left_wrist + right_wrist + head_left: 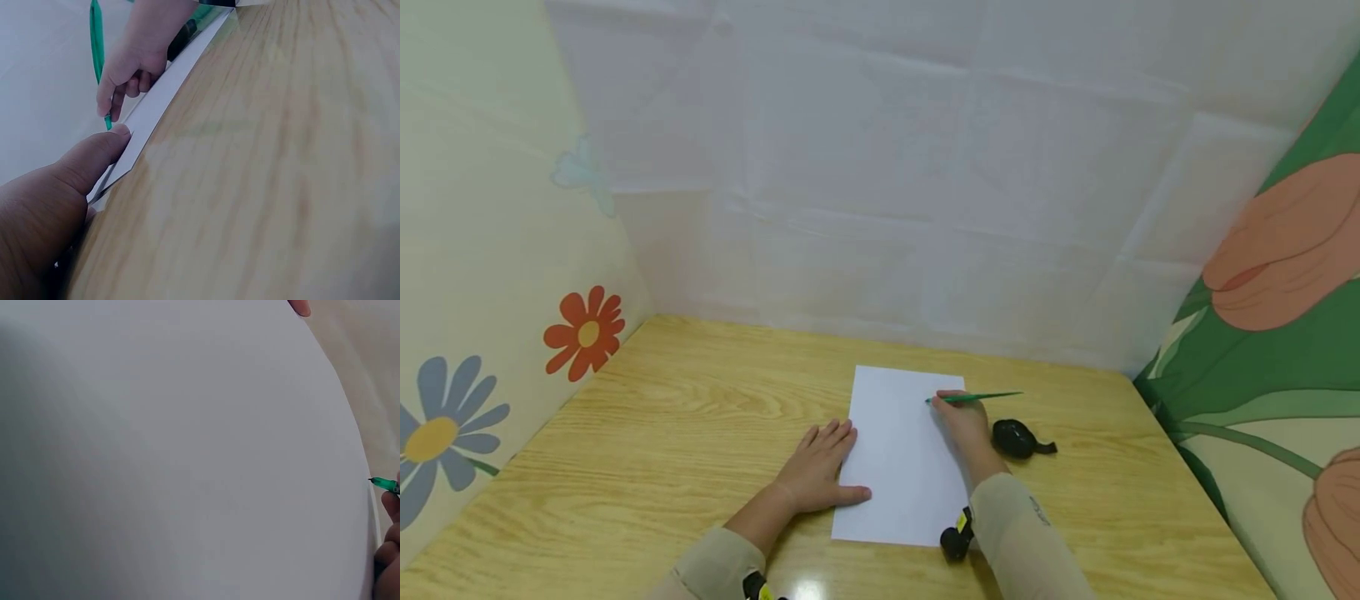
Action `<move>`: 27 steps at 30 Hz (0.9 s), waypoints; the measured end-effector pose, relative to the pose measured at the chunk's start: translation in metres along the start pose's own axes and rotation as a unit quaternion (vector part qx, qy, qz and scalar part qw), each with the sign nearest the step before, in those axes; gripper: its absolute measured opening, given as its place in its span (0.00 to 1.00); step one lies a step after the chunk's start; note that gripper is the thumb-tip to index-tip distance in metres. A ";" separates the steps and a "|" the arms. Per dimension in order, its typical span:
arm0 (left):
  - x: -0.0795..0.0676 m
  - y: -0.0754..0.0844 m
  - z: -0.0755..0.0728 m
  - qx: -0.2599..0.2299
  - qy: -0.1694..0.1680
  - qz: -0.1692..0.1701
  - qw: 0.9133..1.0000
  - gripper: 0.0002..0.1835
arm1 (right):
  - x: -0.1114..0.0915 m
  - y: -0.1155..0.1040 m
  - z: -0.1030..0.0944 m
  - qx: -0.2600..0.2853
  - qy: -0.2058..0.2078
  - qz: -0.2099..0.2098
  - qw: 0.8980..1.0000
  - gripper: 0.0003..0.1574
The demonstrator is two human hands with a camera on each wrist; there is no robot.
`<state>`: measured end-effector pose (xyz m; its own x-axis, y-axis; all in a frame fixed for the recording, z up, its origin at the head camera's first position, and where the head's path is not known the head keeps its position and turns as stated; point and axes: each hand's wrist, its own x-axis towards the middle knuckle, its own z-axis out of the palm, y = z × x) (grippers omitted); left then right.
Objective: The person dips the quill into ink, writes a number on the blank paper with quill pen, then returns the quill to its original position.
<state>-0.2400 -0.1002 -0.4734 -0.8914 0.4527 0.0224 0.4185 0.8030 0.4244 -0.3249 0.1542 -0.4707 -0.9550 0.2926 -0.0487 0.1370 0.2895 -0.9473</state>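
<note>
A blank-looking white sheet of paper [898, 475] lies upright on the wooden table. My left hand [816, 471] is spread flat at its left edge, the thumb resting on the sheet. Over the paper's upper right part, my right hand [964, 423] pinches a green pen [988, 396] near its tip. The pen's long tapering end points right. In the right wrist view, a dark fine point shows at the end of the green pen [383, 484], close to the paper [187, 425]. Whether it touches the sheet I cannot tell.
To the right of my right hand lies a black rounded object [1013, 438] with a short curved tail. The wooden table [700, 400] meets a white sheet backdrop [865, 167] behind. Flower-printed cloths stand at the left and right.
</note>
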 end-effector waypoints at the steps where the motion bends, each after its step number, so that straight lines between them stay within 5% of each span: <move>1: 0.000 0.000 0.000 0.000 0.000 0.000 1.000 0.55 | 0.000 0.000 0.000 0.000 -0.001 -0.001 1.000 0.16; 27: 0.000 0.002 -0.001 0.002 0.001 0.000 1.000 0.54 | -0.003 -0.004 0.001 -0.006 -0.002 -0.011 1.000 0.15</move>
<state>-0.2393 -0.0991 -0.4717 -0.8920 0.4515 0.0239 0.4188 0.8051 0.4201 -0.3231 0.1517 -0.4673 -0.9589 0.2822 -0.0300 0.1197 0.3061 -0.9444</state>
